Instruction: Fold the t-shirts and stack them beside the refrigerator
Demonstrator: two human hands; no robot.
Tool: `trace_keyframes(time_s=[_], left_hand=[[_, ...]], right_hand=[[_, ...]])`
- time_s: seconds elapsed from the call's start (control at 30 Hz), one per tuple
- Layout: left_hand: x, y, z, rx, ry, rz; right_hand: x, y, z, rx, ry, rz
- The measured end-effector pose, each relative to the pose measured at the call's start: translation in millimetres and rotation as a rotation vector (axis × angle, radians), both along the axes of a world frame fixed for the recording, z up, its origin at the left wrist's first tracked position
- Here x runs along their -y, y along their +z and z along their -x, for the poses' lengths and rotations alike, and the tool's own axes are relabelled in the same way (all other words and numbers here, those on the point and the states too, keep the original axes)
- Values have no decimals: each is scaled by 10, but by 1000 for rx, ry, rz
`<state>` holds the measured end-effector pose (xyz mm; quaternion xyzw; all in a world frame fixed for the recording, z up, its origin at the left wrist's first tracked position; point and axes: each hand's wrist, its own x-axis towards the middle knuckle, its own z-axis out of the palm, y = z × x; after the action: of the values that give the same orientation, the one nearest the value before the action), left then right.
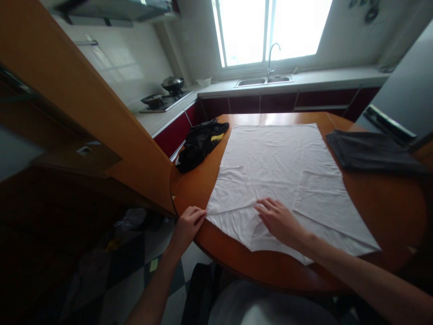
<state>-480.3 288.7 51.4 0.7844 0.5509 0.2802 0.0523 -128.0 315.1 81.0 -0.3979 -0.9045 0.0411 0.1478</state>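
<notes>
Lengthwise, the white shirt (270, 155) runs toward the window (243, 34), collar (262, 240) nearest; left hand (189, 225) pinches its edge, right hand's (279, 222) grip apart

We can read no text, label, brand, number or sign here. On the black clothes (191, 151) we see a yellow patch (217, 136) with dark marks beside its lower edge, but they are too small and blurred for us to tell whether they are letters. On the floor we see a yellow slip (153, 265); we cannot tell whether it bears writing.
</notes>
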Motion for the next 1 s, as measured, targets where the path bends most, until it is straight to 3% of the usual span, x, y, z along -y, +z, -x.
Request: trace_keyframes(time_s=[0.27,0.53,0.77,0.9,1.0], left_hand=[[33,-83,61,-45,-87,-145],[31,-69,71,-43,-141,-145],[10,42,72,-104,-132,-103],[-250,273,-60,-52,-58,-95],[-726,383,-289,-5,-85,-64]], right_hand=[[-404,9,157,232,61,-52],[-392,44,82,282,92,-197],[-336,-27,68,252,105,-109],[-321,-26,30,125,39,-70],[-290,10,42,72,32,-50]])
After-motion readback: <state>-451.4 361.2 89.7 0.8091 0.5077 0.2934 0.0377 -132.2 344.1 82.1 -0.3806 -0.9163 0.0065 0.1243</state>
